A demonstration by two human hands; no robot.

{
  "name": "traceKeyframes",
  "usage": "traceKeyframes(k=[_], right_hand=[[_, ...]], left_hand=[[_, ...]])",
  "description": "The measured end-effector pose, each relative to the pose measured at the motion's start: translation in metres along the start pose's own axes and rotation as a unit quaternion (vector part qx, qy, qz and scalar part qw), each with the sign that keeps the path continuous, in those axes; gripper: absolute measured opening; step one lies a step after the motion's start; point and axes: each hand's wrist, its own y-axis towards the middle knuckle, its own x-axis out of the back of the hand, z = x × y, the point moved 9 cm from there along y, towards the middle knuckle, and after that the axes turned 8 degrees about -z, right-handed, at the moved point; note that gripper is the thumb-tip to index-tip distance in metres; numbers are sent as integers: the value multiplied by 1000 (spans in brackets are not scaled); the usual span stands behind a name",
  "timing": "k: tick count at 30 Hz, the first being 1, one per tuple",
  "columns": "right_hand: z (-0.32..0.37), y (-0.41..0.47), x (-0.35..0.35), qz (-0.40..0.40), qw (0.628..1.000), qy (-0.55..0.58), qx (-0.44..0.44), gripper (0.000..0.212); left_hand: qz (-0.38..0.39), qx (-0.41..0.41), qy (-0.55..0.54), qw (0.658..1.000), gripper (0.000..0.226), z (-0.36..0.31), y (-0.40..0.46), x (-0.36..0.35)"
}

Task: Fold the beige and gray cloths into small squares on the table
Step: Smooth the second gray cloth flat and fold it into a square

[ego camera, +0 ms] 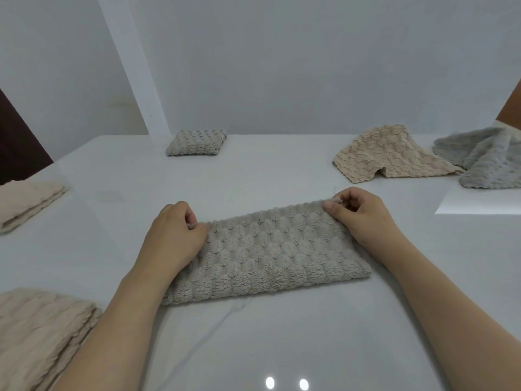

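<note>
From the head view we see the gray cloth [267, 252] lying as a folded strip mid-table [253, 170]. Our left hand [174, 235] pinches its far left corner with curled fingers; our right hand [358, 213] pinches its far right corner. Beyond the strip's right end lies a rumpled beige cloth [392, 153]; beyond its left, what looks like a folded square [196, 142].

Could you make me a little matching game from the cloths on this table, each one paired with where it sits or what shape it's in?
Things:
1. gray cloth
2. small folded square
3. loose beige cloth
4. loose gray cloth

States:
A. far right, crumpled
B. pinched at both far corners by the left hand and right hand
C. far side, already folded
D. unfolded, beside the crumpled gray one

Pairs: 1-B, 2-C, 3-D, 4-A
</note>
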Motion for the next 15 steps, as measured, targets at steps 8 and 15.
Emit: traceKeyframes(k=[8, 15], right_hand=[[-3, 4, 7, -20, 999, -33, -8, 14], [-2, 5, 6, -27, 984, -175, 17, 12]], left_hand=[[57, 62, -98, 992, 18, 9, 0, -13], [12, -8, 15, 1000, 17, 3, 4, -8]])
